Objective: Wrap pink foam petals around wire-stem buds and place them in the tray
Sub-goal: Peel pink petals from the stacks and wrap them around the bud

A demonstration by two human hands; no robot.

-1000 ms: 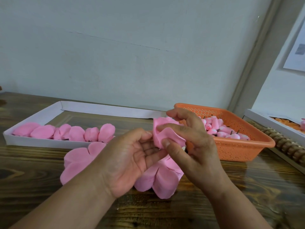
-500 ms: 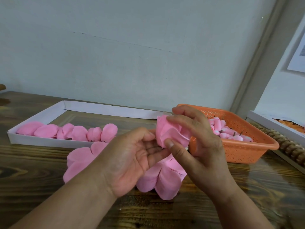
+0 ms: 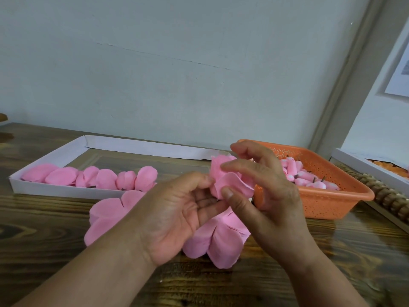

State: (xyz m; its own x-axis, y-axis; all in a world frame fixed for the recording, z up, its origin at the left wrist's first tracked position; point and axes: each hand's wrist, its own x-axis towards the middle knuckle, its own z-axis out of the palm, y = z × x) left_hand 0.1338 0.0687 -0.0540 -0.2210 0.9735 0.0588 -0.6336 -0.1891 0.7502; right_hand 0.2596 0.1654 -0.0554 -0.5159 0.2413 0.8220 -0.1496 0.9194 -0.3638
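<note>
Between both hands the bud sits higher than a second ago, its petal curled closer — wrapping looks nearly done. Left hand pinches its base; right hand pinches the petal with thumb and forefinger, other fingers loose — tray behind-left.

Both hands pinch one pink petal bud — above loose petals.
</note>
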